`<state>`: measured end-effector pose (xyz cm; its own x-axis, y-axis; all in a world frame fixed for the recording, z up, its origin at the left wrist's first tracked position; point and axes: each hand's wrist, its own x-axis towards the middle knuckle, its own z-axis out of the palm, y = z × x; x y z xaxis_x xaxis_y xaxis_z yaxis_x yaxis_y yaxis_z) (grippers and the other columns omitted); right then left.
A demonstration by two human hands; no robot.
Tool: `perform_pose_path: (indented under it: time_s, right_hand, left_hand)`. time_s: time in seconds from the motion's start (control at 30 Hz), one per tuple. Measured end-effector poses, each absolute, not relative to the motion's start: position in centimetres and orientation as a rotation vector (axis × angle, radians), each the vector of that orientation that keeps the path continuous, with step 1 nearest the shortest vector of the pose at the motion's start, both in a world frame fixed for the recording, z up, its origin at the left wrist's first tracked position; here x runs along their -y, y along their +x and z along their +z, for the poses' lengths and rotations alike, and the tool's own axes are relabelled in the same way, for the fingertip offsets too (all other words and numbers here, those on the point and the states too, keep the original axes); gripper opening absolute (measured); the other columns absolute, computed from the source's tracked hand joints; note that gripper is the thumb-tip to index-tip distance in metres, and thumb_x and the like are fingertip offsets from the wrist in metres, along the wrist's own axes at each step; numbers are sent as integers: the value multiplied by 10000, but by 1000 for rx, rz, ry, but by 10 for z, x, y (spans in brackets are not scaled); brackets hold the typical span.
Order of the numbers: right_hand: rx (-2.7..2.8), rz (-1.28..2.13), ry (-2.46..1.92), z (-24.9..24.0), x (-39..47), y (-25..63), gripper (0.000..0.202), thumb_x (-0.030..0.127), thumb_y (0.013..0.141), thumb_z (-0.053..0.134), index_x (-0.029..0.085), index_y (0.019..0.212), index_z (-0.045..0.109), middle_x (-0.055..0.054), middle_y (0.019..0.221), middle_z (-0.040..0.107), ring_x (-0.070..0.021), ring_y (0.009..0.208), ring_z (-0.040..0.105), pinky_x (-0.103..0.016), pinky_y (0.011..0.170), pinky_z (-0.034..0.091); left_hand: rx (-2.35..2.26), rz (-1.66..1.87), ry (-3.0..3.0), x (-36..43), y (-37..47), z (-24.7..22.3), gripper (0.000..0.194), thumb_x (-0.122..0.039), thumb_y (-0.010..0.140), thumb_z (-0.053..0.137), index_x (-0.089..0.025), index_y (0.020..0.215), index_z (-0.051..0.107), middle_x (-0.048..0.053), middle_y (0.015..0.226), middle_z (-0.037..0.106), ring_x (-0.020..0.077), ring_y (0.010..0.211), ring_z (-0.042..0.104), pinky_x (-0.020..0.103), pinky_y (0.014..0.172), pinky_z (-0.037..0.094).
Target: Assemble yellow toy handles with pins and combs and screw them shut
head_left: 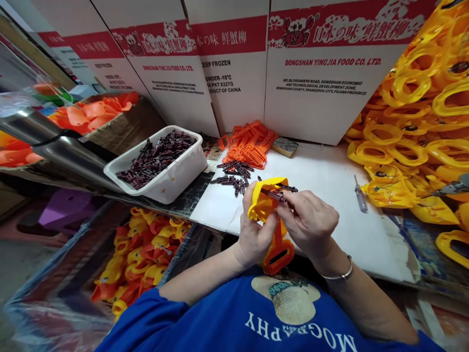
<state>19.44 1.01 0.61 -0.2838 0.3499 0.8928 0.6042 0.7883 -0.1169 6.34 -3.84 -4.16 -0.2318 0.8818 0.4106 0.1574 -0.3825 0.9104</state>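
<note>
My left hand (252, 239) is closed around a yellow plastic toy part (258, 203), held up over the front edge of the table. An orange slotted plastic piece (279, 256) hangs below it, partly behind my fingers. My right hand (311, 220) pinches small dark plastic pins (275, 194) against the open side of the yellow part. My fingers hide how far the pins sit inside. Just beyond my hands, a loose pile of the same dark pins (236, 177) lies on the white tabletop (340, 190).
A white tub (183, 171) full of dark pins stands left of a heap of orange parts (249, 144). A small box of metal bits (285, 146) and a screwdriver (360, 195) lie beyond. Yellow parts (406, 146) pile up right; yellow-orange toys (142, 259) fill a crate below left.
</note>
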Motion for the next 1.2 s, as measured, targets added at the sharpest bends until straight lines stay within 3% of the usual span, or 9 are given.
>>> perform_pose_path:
  time_s: [0.2,0.37,0.77,1.03,1.2]
  right_hand:
    - [1953,-444,-671,4,-15,196,163,173,953,670,194,1115,682,-42,773,738,-159,641,654,-285,557,506]
    - [1986,-517,-628,6,-17,198,165,160,970,654,161,1133,679,-25,730,704,-147,630,611,-271,578,494]
    - [2004,-367,-690,10,-15,196,96,167,984,627,146,998,719,-38,739,701,-147,647,618,-259,590,496]
    - [2048,-340,-733,16,-12,201,105,172,988,623,151,943,715,-18,704,670,-140,625,588,-257,586,473]
    - [2184,-330,-673,26,-13,204,140,108,973,615,113,885,725,-35,699,664,-149,629,579,-277,584,445]
  left_hand:
    - [-1305,1673,1493,39,64,-43,702,-370,1006,591,-270,1610,248,152,1421,616,293,1389,580,492,1205,447]
    - [-1339,1731,1621,37,64,-46,713,-334,1014,584,-256,1631,234,179,1502,560,304,1410,570,457,1134,531]
    - [-1409,1767,1793,39,64,-50,716,-280,1037,564,-285,1658,207,185,1616,487,289,1423,594,392,1097,581]
    - [-1381,1751,1776,42,63,-52,700,-296,1036,575,-289,1647,235,186,1576,541,269,1278,708,406,1098,588]
    - [-1400,1708,1746,45,63,-56,674,-299,1040,556,-275,1639,247,195,1551,558,296,1285,701,415,1047,617]
